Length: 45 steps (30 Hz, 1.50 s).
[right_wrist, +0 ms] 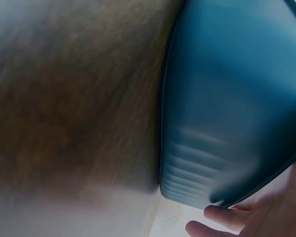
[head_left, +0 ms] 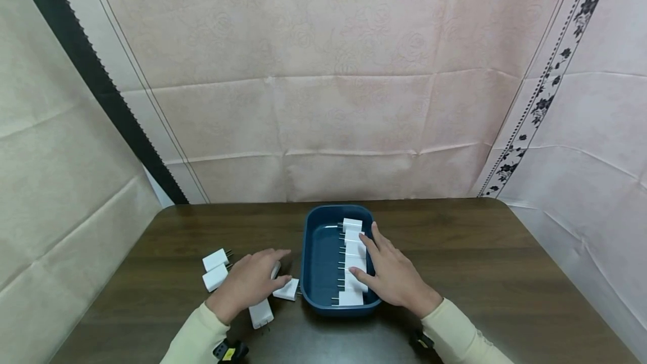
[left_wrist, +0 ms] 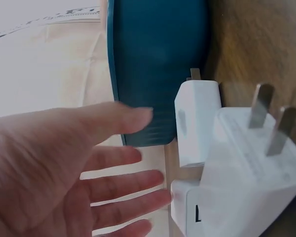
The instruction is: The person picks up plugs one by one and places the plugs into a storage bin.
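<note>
In the head view a blue bin [head_left: 323,263] holds several white plug adapters [head_left: 355,250] in a row along its right side, prongs pointing left. My right hand [head_left: 396,274] reaches over the bin's right rim, fingers spread at the row; in the right wrist view its fingertips [right_wrist: 219,217] show by the rim. To the left of the bin, my left hand [head_left: 255,282] is over loose white adapters, holding nothing. One adapter [head_left: 287,290] lies close to the bin wall, and a larger white adapter [left_wrist: 256,173] lies below the left hand.
Two more white adapters [head_left: 214,278] lie left of the left hand on the brown wooden table [head_left: 429,223]. Pale patterned cloth [head_left: 343,83] hangs behind the table and at both sides.
</note>
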Each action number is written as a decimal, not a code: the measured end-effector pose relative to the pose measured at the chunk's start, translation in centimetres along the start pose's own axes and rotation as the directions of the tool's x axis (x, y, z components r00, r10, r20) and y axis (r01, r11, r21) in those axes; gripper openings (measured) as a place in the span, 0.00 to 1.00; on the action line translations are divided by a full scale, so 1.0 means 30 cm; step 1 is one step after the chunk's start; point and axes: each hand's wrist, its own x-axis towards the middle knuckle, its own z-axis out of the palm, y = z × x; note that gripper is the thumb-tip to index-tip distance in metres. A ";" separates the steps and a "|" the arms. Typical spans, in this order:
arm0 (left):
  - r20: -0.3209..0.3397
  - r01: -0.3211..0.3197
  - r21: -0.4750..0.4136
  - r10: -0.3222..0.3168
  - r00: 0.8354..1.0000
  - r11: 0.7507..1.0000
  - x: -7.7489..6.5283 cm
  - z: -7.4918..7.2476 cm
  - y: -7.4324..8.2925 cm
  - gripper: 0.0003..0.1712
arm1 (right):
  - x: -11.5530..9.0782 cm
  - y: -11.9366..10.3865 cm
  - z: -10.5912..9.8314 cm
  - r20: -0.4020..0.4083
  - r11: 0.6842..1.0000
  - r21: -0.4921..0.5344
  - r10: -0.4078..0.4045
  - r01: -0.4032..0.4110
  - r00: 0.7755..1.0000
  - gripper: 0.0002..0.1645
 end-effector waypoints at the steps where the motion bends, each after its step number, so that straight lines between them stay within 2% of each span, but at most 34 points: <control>1: 0.011 -0.009 0.002 0.009 1.000 1.000 -0.002 -0.003 -0.002 0.30 | 0.000 0.001 0.000 0.000 1.000 -0.001 -0.001 0.001 1.000 0.51; 8: 0.062 -0.091 0.026 0.090 0.994 0.995 -0.006 -0.006 -0.005 0.34 | -0.003 0.000 -0.002 0.000 1.000 -0.002 0.001 -0.001 1.000 0.51; 15: 0.093 -0.155 0.031 0.151 0.984 0.987 -0.005 0.015 -0.002 0.30 | -0.001 -0.001 -0.002 0.011 1.000 -0.003 0.015 -0.015 1.000 0.52; 25: 0.063 -0.214 0.096 0.209 0.976 0.972 0.002 0.048 -0.002 0.21 | -0.002 -0.002 -0.001 0.005 1.000 -0.001 0.014 -0.014 1.000 0.51; 33: 0.018 -0.216 0.154 0.216 0.976 0.964 0.008 0.044 -0.007 0.19 | -0.002 0.001 0.000 0.005 1.000 0.003 0.023 -0.023 1.000 0.51; 41: -0.031 -0.152 0.135 0.158 0.987 0.979 0.008 0.007 -0.011 0.21 | -0.003 -0.001 -0.001 0.009 0.999 0.014 0.032 -0.032 0.999 0.50; 45: -0.078 -0.123 0.160 0.137 0.987 0.979 0.000 -0.014 -0.014 0.22 | -0.004 -0.004 -0.003 0.009 0.999 0.020 0.038 -0.038 0.999 0.50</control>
